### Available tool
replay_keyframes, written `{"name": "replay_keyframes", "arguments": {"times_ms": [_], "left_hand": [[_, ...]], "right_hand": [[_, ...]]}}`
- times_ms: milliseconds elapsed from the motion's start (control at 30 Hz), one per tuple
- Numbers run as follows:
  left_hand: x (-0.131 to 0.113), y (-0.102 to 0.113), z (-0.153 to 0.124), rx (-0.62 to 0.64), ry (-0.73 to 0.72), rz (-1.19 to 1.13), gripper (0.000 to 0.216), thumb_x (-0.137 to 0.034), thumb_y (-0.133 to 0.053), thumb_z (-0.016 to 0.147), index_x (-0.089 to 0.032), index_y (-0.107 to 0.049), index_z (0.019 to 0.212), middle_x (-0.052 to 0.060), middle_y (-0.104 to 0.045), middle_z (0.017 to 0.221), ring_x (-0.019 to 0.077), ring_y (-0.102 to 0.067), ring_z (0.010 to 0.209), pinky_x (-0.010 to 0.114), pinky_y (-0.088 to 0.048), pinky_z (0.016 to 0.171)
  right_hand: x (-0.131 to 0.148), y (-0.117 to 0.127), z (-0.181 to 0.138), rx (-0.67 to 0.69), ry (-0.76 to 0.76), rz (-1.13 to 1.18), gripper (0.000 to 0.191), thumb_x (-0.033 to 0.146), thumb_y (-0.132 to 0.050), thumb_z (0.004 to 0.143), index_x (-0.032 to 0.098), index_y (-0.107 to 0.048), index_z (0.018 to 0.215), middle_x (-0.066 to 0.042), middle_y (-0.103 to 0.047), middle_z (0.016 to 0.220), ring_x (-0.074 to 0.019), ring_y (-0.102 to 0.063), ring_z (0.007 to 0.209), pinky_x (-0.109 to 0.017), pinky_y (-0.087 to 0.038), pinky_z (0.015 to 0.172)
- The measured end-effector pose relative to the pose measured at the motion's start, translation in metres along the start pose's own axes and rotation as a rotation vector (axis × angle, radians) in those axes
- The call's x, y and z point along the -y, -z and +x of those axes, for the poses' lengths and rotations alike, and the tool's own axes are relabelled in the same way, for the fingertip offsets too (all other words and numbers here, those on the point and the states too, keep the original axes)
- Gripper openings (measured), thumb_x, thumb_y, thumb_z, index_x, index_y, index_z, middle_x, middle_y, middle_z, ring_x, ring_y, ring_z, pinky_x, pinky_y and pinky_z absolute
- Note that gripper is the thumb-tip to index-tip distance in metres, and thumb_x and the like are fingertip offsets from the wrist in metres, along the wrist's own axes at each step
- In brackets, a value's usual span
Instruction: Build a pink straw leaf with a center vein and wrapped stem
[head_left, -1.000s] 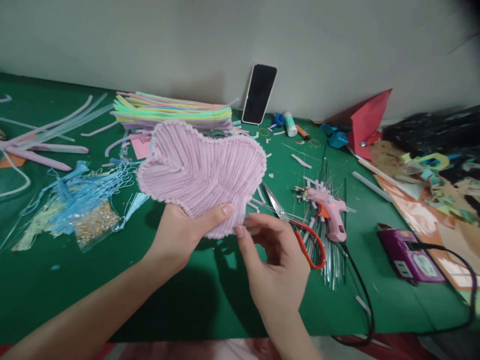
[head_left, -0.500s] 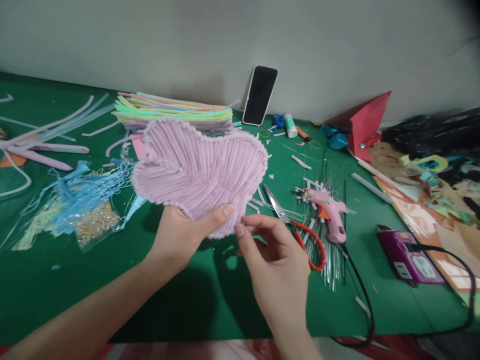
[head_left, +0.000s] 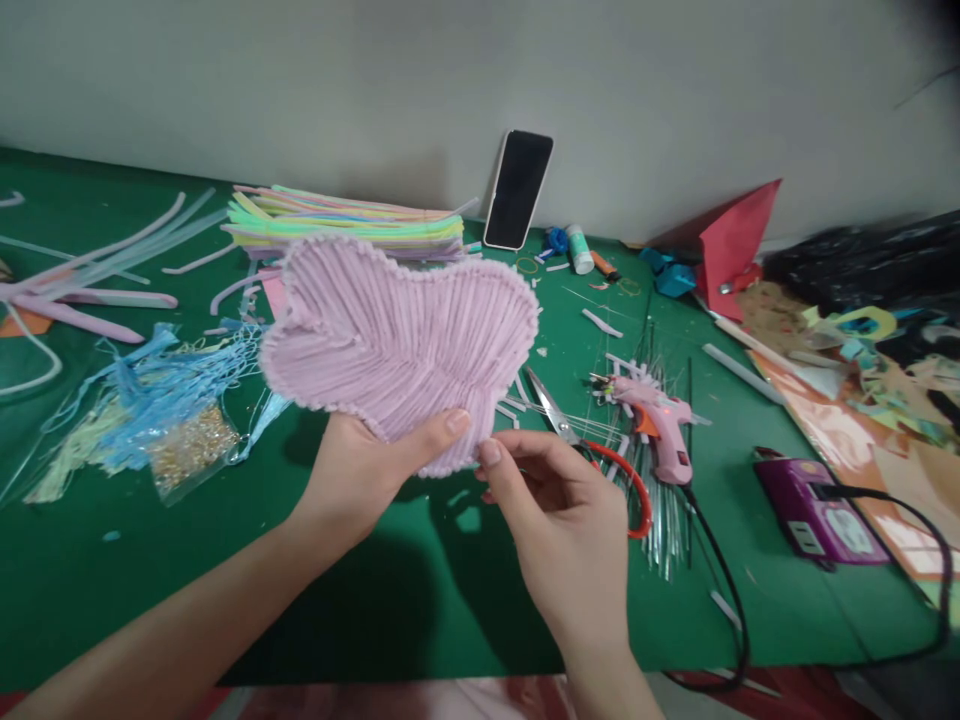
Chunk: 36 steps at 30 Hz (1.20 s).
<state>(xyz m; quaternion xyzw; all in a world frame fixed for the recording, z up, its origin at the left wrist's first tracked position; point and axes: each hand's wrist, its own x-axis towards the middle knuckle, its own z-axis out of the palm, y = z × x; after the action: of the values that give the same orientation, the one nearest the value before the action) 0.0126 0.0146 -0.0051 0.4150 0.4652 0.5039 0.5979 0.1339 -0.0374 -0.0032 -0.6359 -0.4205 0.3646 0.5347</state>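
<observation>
While the left hand (head_left: 356, 470) gripped the lilac ribbed piece (head_left: 405, 340) near its narrow lower end, thumb flat across the ribs, the right hand (head_left: 562, 520) was closed in a thumb-and-finger pinch at the lower right edge. Its other fingers were curled; whether they touched anything underneath could not be determined. The piece was raised above the green counter (head_left: 675, 625), face tipped toward the wearer.

Progress, by judgement: the piece appeared well advanced. Ribs lay side by side across the visible face, and a bumpy border followed most of the outline in view. No open gap was noted on this face. The back and the spot under the right fingertips were hidden, so finish there was unconfirmed. Nothing else was seen joined to the piece; what remained to be done could not be read.

Materials: behind the piece lay a bundle of pastel strips (head_left: 345, 215). To the right lay scissors (head_left: 551, 405), partly behind the right hand, and a pink glue gun (head_left: 673, 440) resting over thin wires (head_left: 664, 540); neither tool was held. To the left, blue tassels (head_left: 172, 385) lay beside a clear bag of gold-coloured bits (head_left: 191, 450).
</observation>
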Motion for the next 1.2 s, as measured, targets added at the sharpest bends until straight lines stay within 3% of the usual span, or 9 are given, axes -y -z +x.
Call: {"name": "replay_keyframes", "arguments": {"times_ms": [200,367,467,567,633,767,1000,1200], "left_hand": [[0.000,0.002,0.001,0.034,0.018,0.010,0.043,-0.026,-0.082,0.065,-0.027,-0.071,0.106,0.000,-0.075,0.102,0.0249,-0.066,0.103,0.037,-0.052,0.094],[0.001,0.007,0.003,0.185,0.043,-0.078,0.048,-0.025,-0.079,0.072,-0.028,-0.067,0.118,0.002,-0.074,0.106,0.0252,-0.066,0.105,0.038,-0.055,0.091],[0.002,0.008,0.004,0.188,0.034,-0.108,0.050,-0.023,-0.079,0.073,-0.028,-0.065,0.121,0.002,-0.075,0.104,0.0258,-0.065,0.109,0.039,-0.054,0.093],[0.002,0.008,0.004,0.167,0.031,-0.107,0.053,-0.022,-0.079,0.073,-0.028,-0.063,0.123,0.002,-0.075,0.104,0.0256,-0.065,0.110,0.040,-0.053,0.096],[0.002,0.007,0.004,0.159,0.029,-0.115,0.054,-0.022,-0.079,0.073,-0.029,-0.062,0.124,0.002,-0.075,0.105,0.0248,-0.064,0.113,0.039,-0.052,0.098],[0.001,0.006,0.005,0.165,0.042,-0.176,0.056,-0.019,-0.079,0.073,-0.029,-0.061,0.126,0.001,-0.075,0.106,0.0239,-0.059,0.120,0.037,-0.051,0.100],[0.000,0.003,0.005,0.191,0.127,-0.243,0.052,-0.018,-0.076,0.074,-0.023,-0.062,0.124,0.004,-0.074,0.106,0.0277,-0.060,0.118,0.037,-0.052,0.097],[-0.004,0.004,0.003,0.196,0.213,-0.229,0.043,-0.019,-0.077,0.073,-0.023,-0.068,0.115,0.003,-0.076,0.097,0.0286,-0.064,0.112,0.036,-0.055,0.092]], "right_hand": [[0.001,0.004,0.008,0.109,-0.110,0.097,0.018,0.033,-0.075,0.071,0.018,-0.065,0.071,0.001,-0.064,0.060,-0.0082,-0.056,0.051,-0.017,-0.048,0.044],[-0.002,0.011,0.007,0.151,-0.082,0.105,0.015,0.031,-0.071,0.075,0.018,-0.065,0.070,0.002,-0.061,0.056,-0.0075,-0.053,0.046,-0.018,-0.045,0.041],[-0.004,0.009,0.005,0.070,0.052,0.006,0.010,0.026,-0.067,0.078,0.018,-0.064,0.073,0.003,-0.062,0.059,-0.0083,-0.057,0.048,-0.018,-0.048,0.044],[-0.007,0.005,0.002,-0.065,0.321,-0.239,0.003,0.017,-0.065,0.079,0.019,-0.063,0.079,0.003,-0.064,0.065,-0.0084,-0.060,0.053,-0.019,-0.052,0.051],[-0.009,0.003,0.001,-0.152,0.526,-0.411,0.008,0.014,-0.066,0.080,0.019,-0.062,0.085,0.002,-0.066,0.070,-0.0086,-0.060,0.057,-0.020,-0.053,0.055],[-0.010,0.005,0.000,-0.178,0.768,-0.606,0.014,0.012,-0.066,0.082,0.019,-0.062,0.094,-0.003,-0.069,0.081,-0.0115,-0.064,0.070,-0.023,-0.054,0.063],[-0.006,0.005,0.001,-0.268,0.863,-0.674,0.017,0.007,-0.067,0.079,0.017,-0.061,0.091,-0.003,-0.070,0.077,-0.0109,-0.064,0.066,-0.022,-0.052,0.064],[-0.007,0.005,-0.001,-0.236,0.745,-0.703,0.011,0.012,-0.063,0.081,0.020,-0.057,0.083,-0.002,-0.066,0.074,-0.0128,-0.061,0.068,-0.025,-0.049,0.063]]}}
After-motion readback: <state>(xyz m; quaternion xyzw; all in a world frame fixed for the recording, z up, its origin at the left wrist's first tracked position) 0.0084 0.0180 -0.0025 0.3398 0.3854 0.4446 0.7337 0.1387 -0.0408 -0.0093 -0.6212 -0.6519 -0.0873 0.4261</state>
